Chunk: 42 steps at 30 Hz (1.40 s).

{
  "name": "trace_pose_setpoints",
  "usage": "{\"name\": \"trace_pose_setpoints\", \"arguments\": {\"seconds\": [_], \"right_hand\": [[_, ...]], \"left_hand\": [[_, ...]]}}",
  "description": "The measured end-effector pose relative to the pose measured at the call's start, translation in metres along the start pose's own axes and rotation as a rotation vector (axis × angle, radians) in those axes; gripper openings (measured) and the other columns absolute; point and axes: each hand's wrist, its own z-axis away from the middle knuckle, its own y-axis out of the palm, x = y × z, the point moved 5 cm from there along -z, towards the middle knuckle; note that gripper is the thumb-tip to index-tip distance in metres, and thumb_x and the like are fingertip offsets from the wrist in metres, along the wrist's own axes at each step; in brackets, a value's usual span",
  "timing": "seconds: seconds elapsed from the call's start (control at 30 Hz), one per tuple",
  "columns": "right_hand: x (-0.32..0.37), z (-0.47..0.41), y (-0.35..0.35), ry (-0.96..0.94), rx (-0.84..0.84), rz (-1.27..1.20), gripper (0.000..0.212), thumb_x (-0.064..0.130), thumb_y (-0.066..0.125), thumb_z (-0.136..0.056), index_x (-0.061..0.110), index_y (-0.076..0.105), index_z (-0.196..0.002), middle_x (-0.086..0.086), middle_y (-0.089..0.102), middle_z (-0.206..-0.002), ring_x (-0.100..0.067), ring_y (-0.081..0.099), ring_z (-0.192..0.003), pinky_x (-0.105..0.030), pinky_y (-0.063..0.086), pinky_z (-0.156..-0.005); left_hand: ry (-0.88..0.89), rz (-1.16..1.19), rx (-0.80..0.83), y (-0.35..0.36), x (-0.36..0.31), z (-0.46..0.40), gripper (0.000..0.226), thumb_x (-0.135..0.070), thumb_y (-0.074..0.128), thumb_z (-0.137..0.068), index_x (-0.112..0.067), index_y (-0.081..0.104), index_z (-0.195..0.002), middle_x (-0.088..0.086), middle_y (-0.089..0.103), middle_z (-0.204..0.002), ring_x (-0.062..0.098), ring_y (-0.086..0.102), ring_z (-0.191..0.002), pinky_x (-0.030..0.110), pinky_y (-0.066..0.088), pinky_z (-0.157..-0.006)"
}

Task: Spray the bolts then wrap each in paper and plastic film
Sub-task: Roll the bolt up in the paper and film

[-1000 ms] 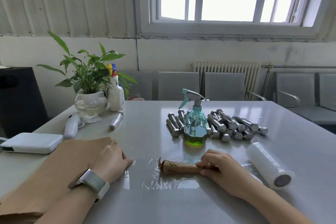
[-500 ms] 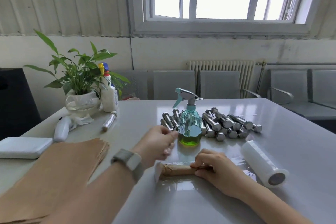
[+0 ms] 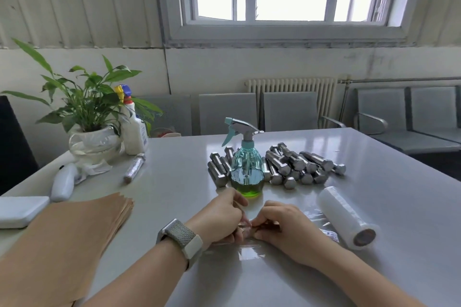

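Observation:
A paper-wrapped bolt (image 3: 264,225) lies on the table in front of me, mostly covered by both hands. My left hand (image 3: 219,217) grips its left end with the clear plastic film (image 3: 247,252) around it. My right hand (image 3: 284,227) holds the right part with curled fingers. Behind them stands a teal spray bottle (image 3: 247,169) with green liquid. A heap of several bare steel bolts (image 3: 294,167) lies beyond the bottle. The film roll (image 3: 346,217) lies to the right. A stack of brown paper sheets (image 3: 67,239) covers the near left.
One finished wrapped bolt (image 3: 134,167) lies at the back left near a potted plant (image 3: 87,117) and a white cleaner bottle (image 3: 133,129). A white handheld device (image 3: 62,182) and a flat white box (image 3: 20,209) sit at the left edge. Grey chairs stand behind the table.
My left hand left the film's left edge, swung over towards the bottle, and now grips the bolt's left end. The film has folded in around the bolt. My right hand stayed on it.

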Motion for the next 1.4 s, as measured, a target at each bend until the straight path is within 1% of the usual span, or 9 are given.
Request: {"name": "trace_pose_setpoints", "arguments": {"seconds": [0.23,0.43,0.57,0.67,0.87,0.97,1.1,1.27,1.4], "right_hand": [[-0.001,0.002,0.000,0.045,0.004,-0.003,0.025,0.020,0.075,-0.081,0.029,0.065,-0.102,0.014,0.066,-0.091,-0.005,0.060,-0.087,-0.025,0.049,-0.082],[0.004,0.003,0.001,0.004,0.069,0.041,0.024,0.022,0.070,-0.086,0.035,0.067,-0.106,0.013,0.060,-0.099,-0.001,0.056,-0.089,-0.038,0.046,-0.090],[0.005,-0.002,-0.001,0.025,0.129,0.067,0.024,0.024,0.067,-0.088,0.035,0.072,-0.108,0.006,0.062,-0.102,-0.009,0.059,-0.091,-0.033,0.046,-0.089],[0.007,-0.010,-0.004,0.071,0.179,0.064,0.024,0.026,0.064,-0.088,0.038,0.073,-0.107,0.020,0.061,-0.095,-0.003,0.056,-0.087,-0.023,0.043,-0.085],[0.018,-0.020,0.002,0.034,0.205,0.282,0.017,0.033,0.062,-0.086,0.033,0.069,-0.101,0.015,0.065,-0.106,-0.002,0.056,-0.096,-0.030,0.033,-0.084],[0.016,-0.018,0.001,0.036,0.181,0.229,0.011,0.035,0.067,-0.085,0.031,0.072,-0.093,0.018,0.060,-0.096,0.000,0.051,-0.083,-0.029,0.039,-0.088],[0.014,-0.015,0.002,0.033,0.145,0.215,0.015,0.040,0.070,-0.085,0.030,0.073,-0.096,0.020,0.048,-0.084,0.000,0.043,-0.076,-0.029,0.042,-0.086],[0.011,-0.014,0.004,0.038,0.132,0.177,0.019,0.044,0.073,-0.083,0.031,0.073,-0.097,0.023,0.049,-0.084,0.002,0.046,-0.079,-0.028,0.042,-0.087],[0.010,-0.013,0.005,0.039,0.122,0.159,0.017,0.043,0.073,-0.083,0.031,0.073,-0.095,0.024,0.049,-0.084,0.001,0.046,-0.079,-0.030,0.043,-0.087]], "left_hand": [[0.089,-0.134,0.052,0.001,-0.001,0.005,0.034,-0.010,0.064,-0.071,-0.020,0.053,-0.102,0.003,0.064,-0.086,0.012,0.059,-0.048,0.023,0.046,-0.044],[0.145,-0.398,0.009,0.004,-0.007,0.009,0.042,-0.009,0.069,-0.076,-0.023,0.049,-0.110,0.001,0.066,-0.096,0.015,0.063,-0.057,0.026,0.050,-0.047],[0.220,-0.694,-0.055,0.010,-0.015,0.010,0.046,-0.015,0.065,-0.079,-0.021,0.045,-0.120,0.003,0.067,-0.103,0.022,0.066,-0.085,0.031,0.053,-0.067],[0.236,-0.720,-0.045,0.012,-0.017,0.013,0.044,-0.020,0.066,-0.082,-0.017,0.046,-0.121,0.007,0.067,-0.106,0.025,0.065,-0.091,0.033,0.052,-0.073],[0.212,-0.692,-0.026,0.014,-0.019,0.017,0.041,-0.016,0.067,-0.078,-0.014,0.048,-0.115,0.007,0.066,-0.101,0.025,0.066,-0.082,0.040,0.057,-0.072],[0.207,-0.621,-0.004,0.012,-0.017,0.019,0.051,-0.013,0.066,-0.075,-0.016,0.048,-0.122,0.006,0.064,-0.103,0.024,0.066,-0.080,0.042,0.058,-0.071],[0.157,-0.316,-0.047,-0.006,-0.007,0.027,0.061,-0.018,0.067,-0.081,-0.032,0.041,-0.134,-0.006,0.058,-0.106,0.008,0.069,-0.057,0.026,0.053,-0.050],[0.244,-0.369,-0.395,-0.080,0.013,0.048,0.014,-0.020,0.067,-0.088,-0.033,0.064,-0.090,-0.007,0.065,-0.088,0.003,0.058,-0.043,0.010,0.042,-0.046],[0.092,-0.452,-0.118,-0.087,0.043,0.052,0.015,-0.042,0.078,-0.079,-0.036,0.072,-0.091,-0.010,0.068,-0.087,-0.001,0.055,-0.050,0.015,0.043,-0.055]]}}
